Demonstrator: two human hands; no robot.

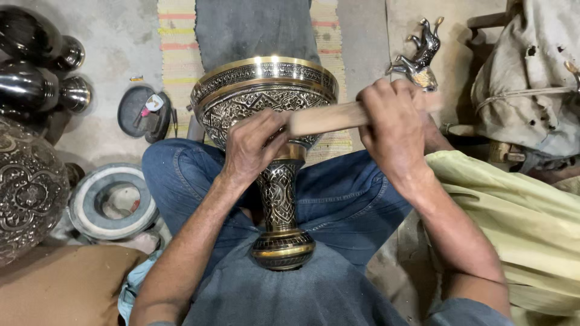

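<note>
An engraved black-and-brass goblet-shaped vase (pixel 266 96) lies across my lap, its foot (pixel 283 249) toward me and its wide bowl pointing away. My left hand (pixel 252 145) is closed at the neck just under the bowl, fingers pinched as if on a small tool that I cannot make out. My right hand (pixel 396 130) grips a wooden stick or mallet handle (pixel 326 119), held level with its end just above the left hand's fingers. The stick's far end is blurred.
Dark polished vases (pixel 36 66) and a large engraved pot (pixel 27 193) stand at the left. A round ringed stand (pixel 112 202) and a small dark dish (pixel 142 111) lie on the floor. A metal horse figure (pixel 420 57) and cloth bundles (pixel 525 84) sit at the right.
</note>
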